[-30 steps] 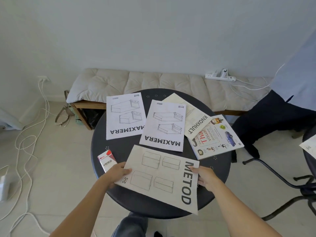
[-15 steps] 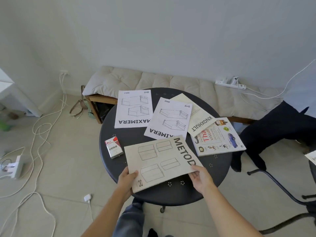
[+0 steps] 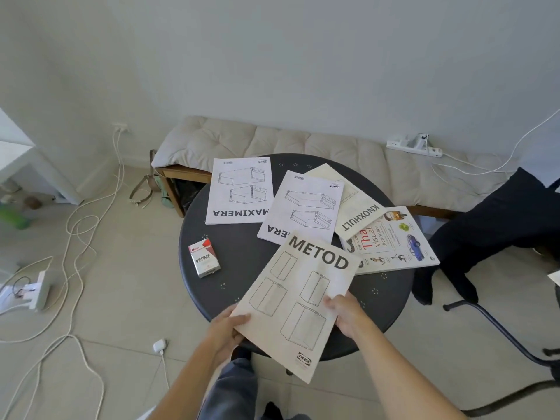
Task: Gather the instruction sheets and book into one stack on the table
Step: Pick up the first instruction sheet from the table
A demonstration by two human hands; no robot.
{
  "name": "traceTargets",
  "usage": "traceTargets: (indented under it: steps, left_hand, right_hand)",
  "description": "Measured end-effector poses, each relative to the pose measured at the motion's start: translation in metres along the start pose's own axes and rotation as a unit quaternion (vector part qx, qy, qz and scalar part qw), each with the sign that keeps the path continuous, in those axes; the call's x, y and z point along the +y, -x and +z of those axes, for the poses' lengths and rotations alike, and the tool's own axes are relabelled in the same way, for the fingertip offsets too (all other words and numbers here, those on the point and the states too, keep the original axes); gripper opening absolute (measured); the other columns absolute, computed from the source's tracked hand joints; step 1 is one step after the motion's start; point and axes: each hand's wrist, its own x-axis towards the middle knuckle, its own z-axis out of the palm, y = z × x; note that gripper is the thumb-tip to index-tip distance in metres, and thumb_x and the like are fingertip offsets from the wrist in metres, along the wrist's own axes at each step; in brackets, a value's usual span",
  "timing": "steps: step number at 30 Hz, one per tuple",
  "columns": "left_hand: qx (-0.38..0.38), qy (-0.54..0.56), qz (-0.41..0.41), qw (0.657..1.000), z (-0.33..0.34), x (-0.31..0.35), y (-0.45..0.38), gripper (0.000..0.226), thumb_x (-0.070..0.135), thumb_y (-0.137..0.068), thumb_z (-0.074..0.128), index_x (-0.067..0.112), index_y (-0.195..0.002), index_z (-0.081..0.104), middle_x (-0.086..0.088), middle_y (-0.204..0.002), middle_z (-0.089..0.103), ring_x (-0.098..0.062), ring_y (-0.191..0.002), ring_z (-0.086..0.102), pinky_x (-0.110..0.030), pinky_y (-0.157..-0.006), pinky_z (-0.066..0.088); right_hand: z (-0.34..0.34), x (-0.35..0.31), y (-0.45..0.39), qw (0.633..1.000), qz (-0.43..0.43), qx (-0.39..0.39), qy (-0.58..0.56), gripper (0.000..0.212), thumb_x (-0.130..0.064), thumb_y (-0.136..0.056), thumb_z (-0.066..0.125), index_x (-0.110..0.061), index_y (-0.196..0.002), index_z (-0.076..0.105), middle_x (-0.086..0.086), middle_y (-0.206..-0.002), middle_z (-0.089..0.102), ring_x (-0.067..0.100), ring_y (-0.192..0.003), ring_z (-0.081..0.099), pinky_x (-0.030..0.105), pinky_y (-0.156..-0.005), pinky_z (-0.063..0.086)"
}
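Observation:
The METOD sheet is lifted above the near edge of the round dark table. My left hand grips its left edge and my right hand grips its right edge. Its top corner overlaps a MAXIMERA sheet lying mid-table. Another MAXIMERA sheet lies flat at the far left. A KNOXHULT sheet lies angled at the far right, tucked under the MAXIMERA sheet and partly under the Thai visual dictionary book.
A small VESS box sits on the table's left side. A cushioned bench stands behind the table, with a power strip on it. Cables trail over the floor at left. Another person's dark-trousered leg is at right.
Both hands have lifted the METOD sheet and turned it, so that its title now points away from me. It has shifted right and covers part of the middle MAXIMERA sheet.

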Motion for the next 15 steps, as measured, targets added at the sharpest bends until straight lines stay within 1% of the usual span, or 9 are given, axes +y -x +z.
traceTargets:
  steps: [3,5,6,7,9,11,12,13,15]
  left_hand:
    - [0.009,-0.104,0.007,0.995,-0.013,0.015,-0.008,0.025,0.003,-0.087,0.063,0.009,-0.11,0.067,-0.008,-0.097,0.073,-0.023,-0.087,0.068,-0.03,-0.068,0.056]
    - [0.006,-0.204,0.006,0.979,-0.01,0.02,-0.013,0.024,0.007,-0.088,0.063,0.01,-0.111,0.066,-0.003,-0.096,0.073,-0.017,-0.083,0.07,-0.028,-0.067,0.06]
    - [0.002,-0.255,0.008,0.967,-0.005,0.022,-0.016,0.023,0.011,-0.089,0.063,0.012,-0.111,0.065,0.0,-0.097,0.071,-0.014,-0.082,0.07,-0.029,-0.069,0.059]
    - [-0.002,-0.3,0.013,0.954,0.0,0.023,-0.019,0.021,0.014,-0.089,0.063,0.015,-0.11,0.065,0.003,-0.097,0.07,-0.011,-0.08,0.069,-0.029,-0.072,0.058]
    - [0.007,-0.369,0.03,0.929,0.011,0.025,-0.025,0.015,0.017,-0.09,0.062,0.017,-0.104,0.066,0.005,-0.096,0.069,-0.013,-0.084,0.069,-0.033,-0.081,0.056]
    - [0.038,-0.419,0.052,0.906,0.016,0.026,-0.034,0.015,0.017,-0.089,0.063,0.014,-0.103,0.067,0.004,-0.095,0.067,-0.018,-0.092,0.069,-0.036,-0.089,0.054]
    - [0.056,-0.432,0.062,0.898,0.016,0.026,-0.038,0.015,0.017,-0.088,0.064,0.013,-0.102,0.067,0.004,-0.094,0.066,-0.018,-0.09,0.067,-0.035,-0.09,0.054]
    - [0.073,-0.441,0.072,0.891,0.016,0.025,-0.041,0.013,0.016,-0.087,0.065,0.013,-0.099,0.067,0.003,-0.091,0.065,-0.015,-0.084,0.066,-0.032,-0.087,0.054]
    - [0.093,-0.458,0.087,0.88,0.015,0.025,-0.045,0.006,0.015,-0.085,0.068,0.016,-0.09,0.065,0.003,-0.086,0.065,-0.012,-0.076,0.062,-0.026,-0.076,0.052]
  right_hand:
    - [-0.003,-0.002,-0.004,0.996,0.002,-0.012,0.083,0.029,0.005,-0.09,0.051,-0.017,-0.107,0.061,0.005,-0.097,0.07,0.023,-0.091,0.065,0.037,-0.075,0.055]
    - [-0.001,-0.002,-0.007,0.991,-0.005,-0.012,0.137,0.028,0.004,-0.09,0.051,-0.018,-0.103,0.061,0.003,-0.095,0.069,0.022,-0.092,0.063,0.038,-0.084,0.052]
    - [0.002,-0.001,-0.008,0.988,-0.008,-0.015,0.155,0.027,0.004,-0.09,0.052,-0.018,-0.103,0.061,0.002,-0.095,0.069,0.021,-0.092,0.063,0.038,-0.083,0.052]
    - [0.005,-0.001,-0.009,0.986,-0.011,-0.02,0.167,0.027,0.003,-0.09,0.052,-0.018,-0.104,0.062,0.001,-0.095,0.069,0.02,-0.092,0.062,0.035,-0.079,0.052]
    - [0.011,0.0,-0.011,0.981,-0.018,-0.025,0.194,0.027,0.003,-0.089,0.053,-0.016,-0.106,0.063,0.002,-0.098,0.069,0.019,-0.09,0.063,0.032,-0.072,0.052]
    - [0.017,0.0,-0.013,0.969,-0.037,-0.006,0.246,0.026,0.001,-0.086,0.056,-0.012,-0.106,0.064,0.005,-0.104,0.069,0.022,-0.094,0.064,0.035,-0.076,0.055]
    - [0.018,-0.001,-0.014,0.96,-0.052,0.016,0.274,0.025,0.001,-0.084,0.058,-0.011,-0.105,0.064,0.006,-0.105,0.069,0.023,-0.094,0.063,0.035,-0.079,0.055]
    - [0.02,-0.001,-0.014,0.951,-0.068,0.042,0.299,0.024,0.0,-0.083,0.06,-0.011,-0.103,0.063,0.006,-0.105,0.068,0.022,-0.092,0.062,0.033,-0.077,0.055]
    - [0.022,-0.003,-0.014,0.931,-0.094,0.084,0.344,0.022,0.0,-0.081,0.06,-0.01,-0.1,0.063,0.007,-0.104,0.068,0.02,-0.085,0.06,0.028,-0.066,0.052]
